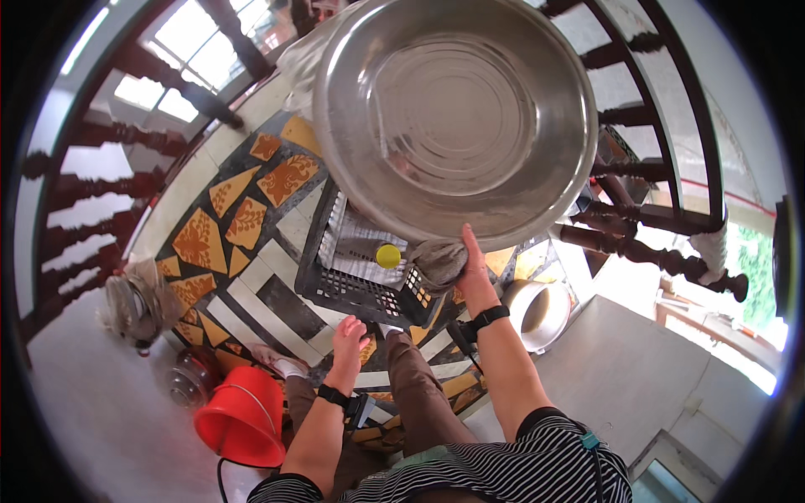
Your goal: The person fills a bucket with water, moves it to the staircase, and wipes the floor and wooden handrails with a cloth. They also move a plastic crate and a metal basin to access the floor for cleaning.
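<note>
A large stainless steel basin [459, 113] fills the upper middle of the view, its wide inside facing me. My right hand [476, 276] is at the basin's near rim, holding a bunched grey cloth [438, 264]. One finger reaches up against the rim. What bears the basin's weight is hidden. Below and left of it stands a black plastic crate [352, 302], holding pale striped material [358, 242] and a round yellow lid [388, 256]. My left hand [349, 346] hangs in the air short of the crate, holding nothing, its fingers loosely bent.
A red bucket [242, 415] lies tilted at lower left, beside a dark glass jar [194, 377]. Bagged items [135, 308] are by the left wall. A pale metal pot [538, 314] stands right of my right forearm. Dark wooden balusters [182, 82] line both sides of the patterned tile floor [270, 258].
</note>
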Motion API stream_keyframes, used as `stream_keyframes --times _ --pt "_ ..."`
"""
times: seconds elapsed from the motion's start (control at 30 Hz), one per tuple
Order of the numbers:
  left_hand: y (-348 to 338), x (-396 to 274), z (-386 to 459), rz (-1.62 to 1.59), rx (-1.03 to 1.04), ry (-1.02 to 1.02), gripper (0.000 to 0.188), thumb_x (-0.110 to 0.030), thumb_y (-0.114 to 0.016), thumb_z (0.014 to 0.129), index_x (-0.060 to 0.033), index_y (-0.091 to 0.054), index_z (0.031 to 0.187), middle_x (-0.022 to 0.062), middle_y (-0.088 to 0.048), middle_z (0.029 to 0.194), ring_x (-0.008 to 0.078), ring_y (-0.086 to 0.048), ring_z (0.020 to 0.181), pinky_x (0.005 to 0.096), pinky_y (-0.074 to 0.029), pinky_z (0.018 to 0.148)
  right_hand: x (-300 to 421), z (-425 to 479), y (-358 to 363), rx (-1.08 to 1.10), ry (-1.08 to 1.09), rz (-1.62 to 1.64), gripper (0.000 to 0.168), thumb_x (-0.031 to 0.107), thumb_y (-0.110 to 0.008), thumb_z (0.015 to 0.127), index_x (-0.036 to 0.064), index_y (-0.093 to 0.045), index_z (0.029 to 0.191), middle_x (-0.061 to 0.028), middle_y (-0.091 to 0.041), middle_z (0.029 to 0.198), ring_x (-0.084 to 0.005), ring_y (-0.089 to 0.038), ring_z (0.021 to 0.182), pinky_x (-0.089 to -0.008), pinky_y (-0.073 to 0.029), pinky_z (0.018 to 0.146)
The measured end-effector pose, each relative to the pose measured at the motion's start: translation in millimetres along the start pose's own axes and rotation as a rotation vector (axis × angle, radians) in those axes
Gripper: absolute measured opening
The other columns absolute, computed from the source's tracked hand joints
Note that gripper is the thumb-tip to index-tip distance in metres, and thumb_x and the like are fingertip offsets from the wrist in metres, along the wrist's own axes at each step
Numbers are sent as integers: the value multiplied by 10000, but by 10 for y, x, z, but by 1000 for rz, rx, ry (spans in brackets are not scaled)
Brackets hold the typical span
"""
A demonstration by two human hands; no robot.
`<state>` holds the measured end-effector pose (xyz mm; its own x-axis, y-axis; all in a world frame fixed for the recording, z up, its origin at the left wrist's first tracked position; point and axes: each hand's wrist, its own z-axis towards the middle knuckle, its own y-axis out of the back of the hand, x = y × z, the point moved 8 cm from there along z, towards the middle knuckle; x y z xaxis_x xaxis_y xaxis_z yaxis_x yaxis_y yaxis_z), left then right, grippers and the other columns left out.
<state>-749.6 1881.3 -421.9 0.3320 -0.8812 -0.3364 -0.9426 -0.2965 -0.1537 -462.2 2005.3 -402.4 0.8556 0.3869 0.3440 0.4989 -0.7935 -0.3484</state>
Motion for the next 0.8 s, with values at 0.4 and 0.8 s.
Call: stream_keyframes --times 0.4,0.8 --pt "-175 -41 -430 -58 -136 -16 324 -226 -560 853 -95 -472 1135 54 -522 1049 213 -523 963 390 -491 779 328 -116 -13 -150 333 41 527 234 -729 701 -29 -505 1098 -133 -586 993 -268 -584 852 -421 -487 775" --pt "-1040 -1422 -70 -279 115 -229 814 -456 -640 774 -150 -214 1397 9 -331 1337 168 -321 1206 453 -271 946 652 -377 -192 178 -9 -139 460 319 -547 798 -45 -550 1079 -188 -612 1045 -334 -587 958 -437 -461 883"
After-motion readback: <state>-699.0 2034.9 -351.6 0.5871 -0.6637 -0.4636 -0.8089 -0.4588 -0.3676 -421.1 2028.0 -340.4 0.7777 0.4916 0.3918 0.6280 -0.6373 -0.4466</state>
